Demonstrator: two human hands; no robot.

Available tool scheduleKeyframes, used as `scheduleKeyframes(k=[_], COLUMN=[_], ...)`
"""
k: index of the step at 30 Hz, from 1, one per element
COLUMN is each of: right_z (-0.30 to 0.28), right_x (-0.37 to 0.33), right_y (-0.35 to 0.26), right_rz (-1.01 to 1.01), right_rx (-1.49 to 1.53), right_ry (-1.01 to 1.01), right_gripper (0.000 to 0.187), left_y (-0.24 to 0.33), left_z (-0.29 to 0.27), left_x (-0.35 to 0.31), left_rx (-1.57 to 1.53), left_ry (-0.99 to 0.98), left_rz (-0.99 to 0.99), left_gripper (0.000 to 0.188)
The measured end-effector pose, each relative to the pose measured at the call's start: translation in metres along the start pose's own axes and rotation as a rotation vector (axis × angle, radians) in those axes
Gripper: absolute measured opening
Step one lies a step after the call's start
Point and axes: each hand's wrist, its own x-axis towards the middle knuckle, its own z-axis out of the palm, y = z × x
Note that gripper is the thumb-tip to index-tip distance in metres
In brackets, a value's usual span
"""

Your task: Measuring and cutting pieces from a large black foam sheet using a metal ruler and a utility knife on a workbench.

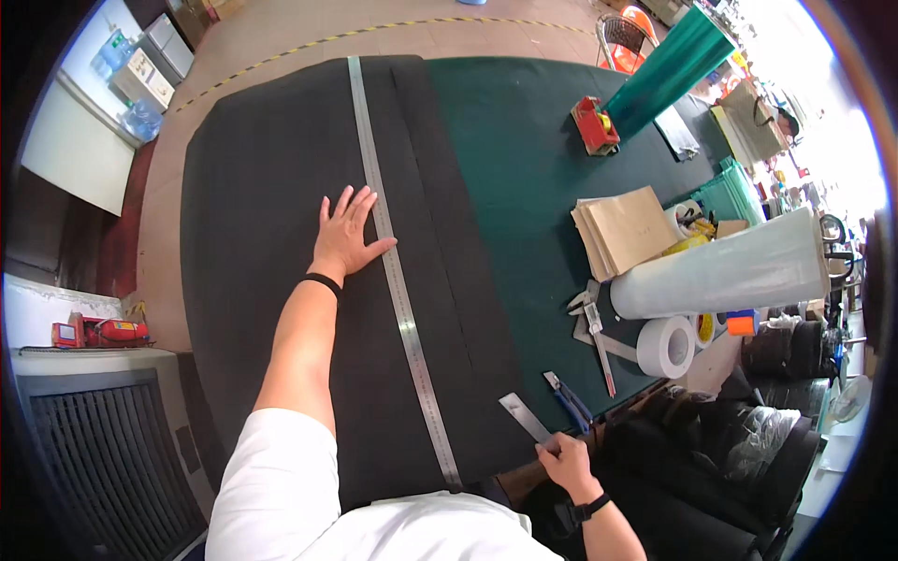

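A long metal ruler (404,323) lies lengthwise over a black sheet of material (271,178) on the table. Fingers spread, my left hand (348,236) rests flat on the sheet, its fingertips and thumb touching the ruler's left edge. Down by the table's near edge, my right hand (566,460) is closed on the end of a short metal ruler (524,416). Just beyond that hand, a blue utility knife (569,402) lies on the green tabletop (514,178). Farther right is a caliper (597,341) beside a white tape roll (666,347).
To the right lie a clear film roll (720,266) and brown paper sheets (629,229). A green film roll (669,75) stands beyond, next to a red tape dispenser (596,126). Black rolls (692,477) crowd the lower right. A grey vented unit (112,449) stands left of the table.
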Motion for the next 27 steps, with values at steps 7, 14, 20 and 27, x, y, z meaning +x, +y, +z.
scheduleKeyframes(k=[7,14,20,27], right_z=[-0.006,-0.041,-0.038,-0.029], right_x=[0.062,0.105,0.143,0.172], right_y=[0.008,-0.012,-0.034,-0.048], right_rz=[-0.179,-0.466,-0.728,-0.871], right_rx=[0.009,-0.139,-0.288,-0.383], right_ry=[-0.054,-0.047,-0.228,-0.150], right_gripper=[0.028,0.042,0.048,0.043], left_y=[0.002,-0.004,-0.005,-0.003], left_z=[0.008,0.011,0.014,0.015], left_x=[0.000,0.000,0.004,0.001], left_rx=[-0.003,0.013,0.032,0.042], left_ry=[0.042,0.035,0.060,0.039], left_rz=[0.020,0.018,0.025,0.010], left_gripper=[0.093,0.094,0.093,0.094])
